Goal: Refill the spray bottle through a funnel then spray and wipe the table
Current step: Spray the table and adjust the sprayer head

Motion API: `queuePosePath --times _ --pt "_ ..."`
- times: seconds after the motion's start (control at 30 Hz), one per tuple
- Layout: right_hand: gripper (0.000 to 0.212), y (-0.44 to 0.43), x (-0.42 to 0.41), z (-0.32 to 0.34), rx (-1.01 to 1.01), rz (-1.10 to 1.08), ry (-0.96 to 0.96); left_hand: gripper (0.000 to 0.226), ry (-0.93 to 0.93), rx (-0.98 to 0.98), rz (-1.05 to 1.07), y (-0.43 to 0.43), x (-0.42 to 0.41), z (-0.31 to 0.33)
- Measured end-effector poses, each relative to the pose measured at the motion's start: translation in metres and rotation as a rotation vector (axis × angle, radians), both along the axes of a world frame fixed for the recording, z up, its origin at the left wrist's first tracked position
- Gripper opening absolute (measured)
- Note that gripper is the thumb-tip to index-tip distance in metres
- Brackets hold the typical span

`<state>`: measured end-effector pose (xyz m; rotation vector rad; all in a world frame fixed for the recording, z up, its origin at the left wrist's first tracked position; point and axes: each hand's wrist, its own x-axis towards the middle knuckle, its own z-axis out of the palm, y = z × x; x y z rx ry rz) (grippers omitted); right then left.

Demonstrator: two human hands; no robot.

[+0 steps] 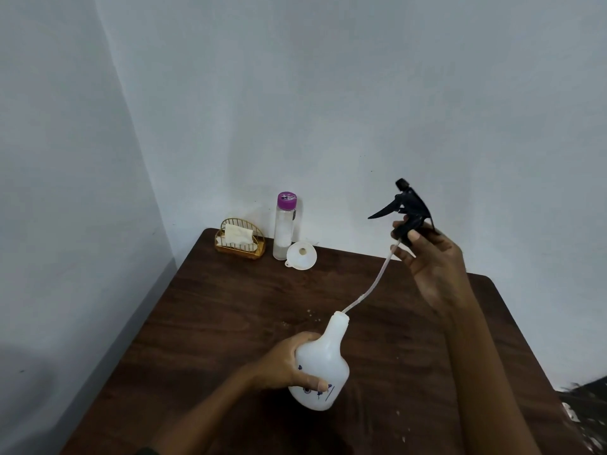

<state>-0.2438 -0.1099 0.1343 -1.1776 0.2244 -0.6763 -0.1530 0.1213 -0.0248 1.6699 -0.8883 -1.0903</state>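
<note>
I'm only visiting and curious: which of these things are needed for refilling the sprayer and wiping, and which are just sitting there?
In the job:
white spray bottle in the left hand
black trigger head with tube in the right hand
funnel
purple-capped bottle, probably the refill
tissues, probably for wiping

Just lying about:
gold wire holder
dark clutter at the right edge, too blurred to name

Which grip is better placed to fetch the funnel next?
Probably right: the left grip holds the spray bottle; the right grip need only put down the trigger head to reach the funnel.
</note>
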Motion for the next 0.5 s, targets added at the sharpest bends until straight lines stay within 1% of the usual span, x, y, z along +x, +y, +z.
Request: queuePosePath --times 0.17,0.23,0.33,0.4,0.5 --pt "0.061 -0.008 -0.002 0.011 -0.017 0.003 -0.026 0.083 -0.008 0.029 0.005 0.000 0.005 -0.003" --pt "0.064 -0.005 -0.002 0.008 -0.008 0.027 -0.024 0.084 -0.024 0.027 0.011 -0.003 0.006 -0.002" --pt "0.071 0.008 0.001 -0.004 -0.025 0.086 0.056 0.085 -0.053 0.028 -0.004 -0.007 0.008 0.000" --pt "0.071 0.014 0.002 -0.008 -0.067 0.100 0.092 0.085 -0.071 0.033 -0.030 -0.008 0.008 0.001" --pt "0.064 0.008 0.001 -0.002 -0.052 0.057 0.046 0.083 -0.074 0.037 -0.029 -0.006 0.008 0.000"
